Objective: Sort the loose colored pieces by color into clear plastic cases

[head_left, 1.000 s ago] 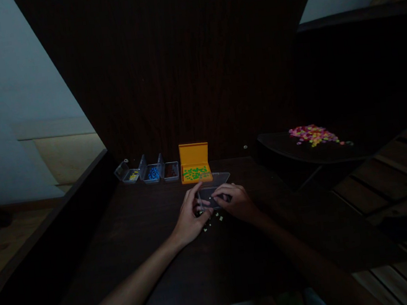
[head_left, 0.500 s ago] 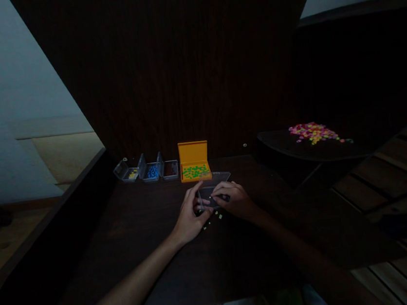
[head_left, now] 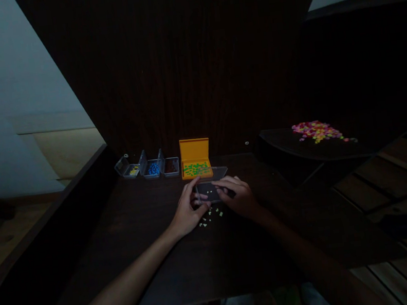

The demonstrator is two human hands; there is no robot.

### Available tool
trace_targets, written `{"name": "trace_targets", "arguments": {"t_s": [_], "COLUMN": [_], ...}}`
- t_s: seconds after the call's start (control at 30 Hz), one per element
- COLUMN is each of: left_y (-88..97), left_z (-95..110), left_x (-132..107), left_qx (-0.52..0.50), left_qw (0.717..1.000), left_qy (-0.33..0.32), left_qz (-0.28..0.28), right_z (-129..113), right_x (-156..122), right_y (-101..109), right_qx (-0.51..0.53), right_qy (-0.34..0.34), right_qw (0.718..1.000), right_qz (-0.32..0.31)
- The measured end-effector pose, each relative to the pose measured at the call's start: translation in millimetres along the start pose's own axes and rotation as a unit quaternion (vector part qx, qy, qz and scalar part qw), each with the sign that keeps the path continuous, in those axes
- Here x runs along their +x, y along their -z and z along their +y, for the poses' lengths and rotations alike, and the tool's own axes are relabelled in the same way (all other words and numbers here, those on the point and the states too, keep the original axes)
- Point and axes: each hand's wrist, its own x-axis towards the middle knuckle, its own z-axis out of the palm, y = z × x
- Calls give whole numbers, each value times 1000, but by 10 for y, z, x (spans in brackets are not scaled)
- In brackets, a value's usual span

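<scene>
My left hand grips the left side of a small clear plastic box, thumb at its near edge and fingers around the far left. The box's clear lid stands raised at the back. Two tiny pale pieces lie inside. Over the right side of the box is my right hand, fingers stretched out and nothing visible between them. Whether its fingertips touch the box I cannot tell. Several small pale pieces are scattered on the dark table just in front of the box.
Behind the box stands an open orange box with green pieces. Left of it are three open clear boxes, holding yellow pieces, blue pieces and dark pieces. A pile of pink and yellow pieces lies on a raised shelf at right.
My right hand's fingers have loosened from a pinch inside the box and shifted to its upper right. A second pale piece now shows inside. The view has moved slightly.
</scene>
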Motion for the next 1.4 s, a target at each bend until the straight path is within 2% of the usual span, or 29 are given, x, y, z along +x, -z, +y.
{"name": "trace_targets", "arguments": {"t_s": [0.07, 0.13, 0.23, 0.33, 0.43, 1.2, 1.4], "left_y": [51, 113, 207, 275, 303, 283, 292], "left_z": [-7, -10, -12, -20, -32, -25, -33], "left_x": [31, 68, 124, 168, 188, 166, 169], "left_qx": [7, 12, 15, 16, 12, 30, 31], "left_qw": [1000, 999, 998, 997, 997, 997, 997], "left_qy": [7, 15, 18, 9, 4, 19, 5], "left_qz": [14, 29, 52, 69, 75, 64, 67], "right_z": [-24, -20, 28, 82, 110, 176, 229], "right_x": [6, 6, -18, -61, -96, -88, -82], "right_y": [51, 106, 160, 153, 118, 55, 93], "right_qx": [0, 6, 24, 30, 24, 67, 63], "right_qy": [11, 30, 47, 33, 18, 21, 7], "right_qw": [1000, 999, 991, 970, 956, 954, 948], "right_qz": [18, -9, -120, -238, -291, -291, -313]}}
